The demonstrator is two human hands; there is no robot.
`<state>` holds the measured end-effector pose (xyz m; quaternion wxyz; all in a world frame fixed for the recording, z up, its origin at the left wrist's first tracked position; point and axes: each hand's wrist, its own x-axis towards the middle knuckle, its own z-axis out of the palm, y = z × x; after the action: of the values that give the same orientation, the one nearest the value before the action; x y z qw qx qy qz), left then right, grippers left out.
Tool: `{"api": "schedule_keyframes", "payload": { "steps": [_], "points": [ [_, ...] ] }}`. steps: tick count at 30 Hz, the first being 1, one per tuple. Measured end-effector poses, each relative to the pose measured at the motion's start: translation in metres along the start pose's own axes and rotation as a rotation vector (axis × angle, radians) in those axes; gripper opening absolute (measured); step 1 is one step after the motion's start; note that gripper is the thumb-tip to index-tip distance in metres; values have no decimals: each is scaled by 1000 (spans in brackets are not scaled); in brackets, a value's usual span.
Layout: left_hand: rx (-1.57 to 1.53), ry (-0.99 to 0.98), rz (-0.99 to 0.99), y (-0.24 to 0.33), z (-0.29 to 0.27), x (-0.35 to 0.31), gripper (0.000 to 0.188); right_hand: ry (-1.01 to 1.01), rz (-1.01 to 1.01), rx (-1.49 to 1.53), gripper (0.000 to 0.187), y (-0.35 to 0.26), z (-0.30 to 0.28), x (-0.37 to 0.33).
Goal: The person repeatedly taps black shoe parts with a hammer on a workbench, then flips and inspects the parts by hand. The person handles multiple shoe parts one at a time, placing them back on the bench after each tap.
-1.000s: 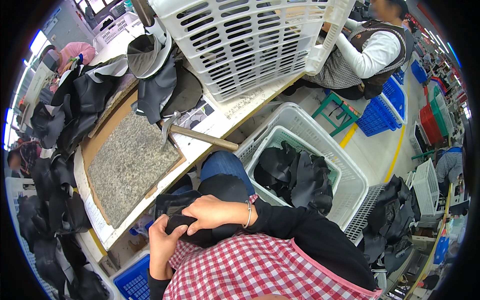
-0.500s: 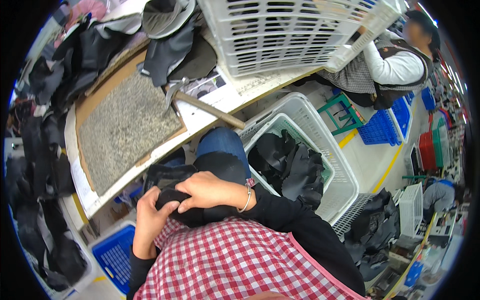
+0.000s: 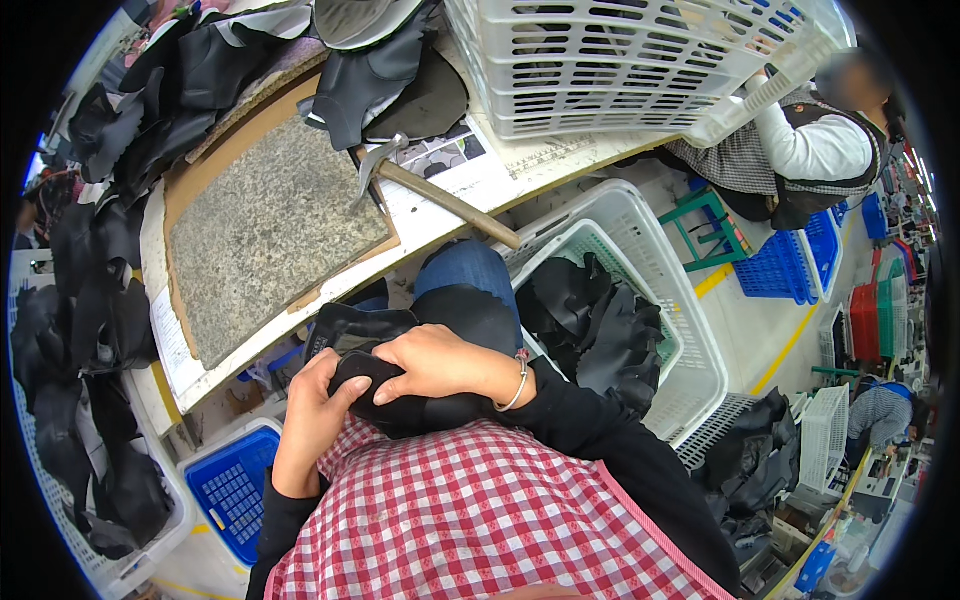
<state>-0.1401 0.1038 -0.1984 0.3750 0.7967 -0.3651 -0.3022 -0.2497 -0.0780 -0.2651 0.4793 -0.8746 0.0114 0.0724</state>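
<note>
Over my lap I hold a black leather piece, which looks like a shoe upper. My left hand grips its left side, thumb on top and fingers curled partly out of sight behind it. My right hand, with a bracelet at the wrist, is closed on its upper edge, the thumb pointing toward the left thumb. A flap of black leather with a small label stands up beyond my fingers. On the workbench ahead lies a hammer with a wooden handle, its head on the edge of a speckled stone slab.
Black leather pieces are heaped at the bench's far left. A white crate stands on the bench. To my right a white basket holds leather pieces; a blue basket is at lower left. A co-worker sits far right.
The view has shifted, so the bench and baskets appear slightly further right. Both hands keep hold of the leather piece; my thumbs are a little further apart on it.
</note>
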Motion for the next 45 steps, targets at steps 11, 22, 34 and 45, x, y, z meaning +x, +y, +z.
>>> {"api": "schedule_keyframes", "payload": {
  "steps": [11, 22, 34, 45],
  "points": [
    [43, 95, 55, -7, 7, 0, 23, -30, 4, 22, 49, 8, -7, -9],
    [20, 115, 64, -14, 8, -1, 29, 154, 35, 251, 41, 26, 3, -30],
    [-59, 131, 63, -25, 4, -2, 24, 189, 117, 350, 33, 42, -4, -44],
    [-58, 159, 100, -27, 3, -4, 27, 34, -29, 388, 39, 66, -2, -40]
  ]
}}
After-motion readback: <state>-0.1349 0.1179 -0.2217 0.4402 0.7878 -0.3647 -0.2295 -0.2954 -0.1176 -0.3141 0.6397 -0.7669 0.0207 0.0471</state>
